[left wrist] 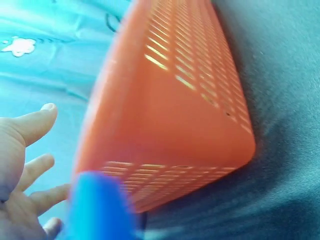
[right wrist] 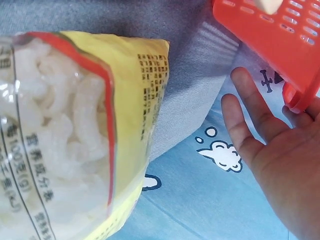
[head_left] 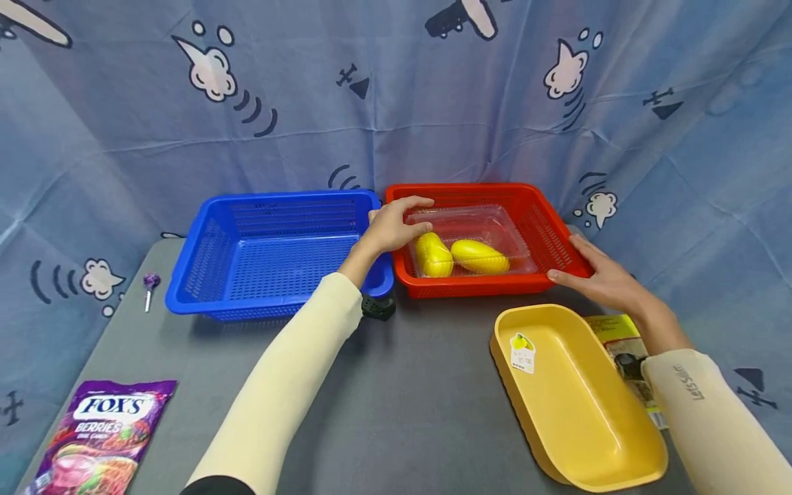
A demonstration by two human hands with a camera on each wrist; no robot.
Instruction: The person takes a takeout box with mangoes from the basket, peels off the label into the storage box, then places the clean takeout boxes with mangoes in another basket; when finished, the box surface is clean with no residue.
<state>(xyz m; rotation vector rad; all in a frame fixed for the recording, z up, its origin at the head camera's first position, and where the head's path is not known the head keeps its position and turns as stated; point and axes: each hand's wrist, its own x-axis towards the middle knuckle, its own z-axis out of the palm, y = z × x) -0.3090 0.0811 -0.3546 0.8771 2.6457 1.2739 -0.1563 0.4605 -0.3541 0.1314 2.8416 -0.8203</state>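
A red basket (head_left: pixel 464 287) stands at the back of the table with a clear plastic box (head_left: pixel 513 240) and two yellow, mango-shaped things (head_left: pixel 479 257) in it. At its left end my left hand (head_left: pixel 392 225) reaches over the rim, thumb and fingers spread; in the left wrist view they show beside the red wall. My right hand (head_left: pixel 603 278) holds the basket's right rim at the front corner, thumb on the inner side and fingers outside. Two of its fingers (right wrist: pixel 245 130) stretch out straight, away from the red wall.
A blue basket (head_left: pixel 281 306) adjoins on the left, a dark object (head_left: pixel 378 307) near its corner. A yellow tray (head_left: pixel 581 412) lies in front on the right, next to a yellow food packet (right wrist: pixel 132 100) under my right arm. On the left are a lollipop (head_left: pixel 150 282) and Fox's candy bag (head_left: pixel 102 436).
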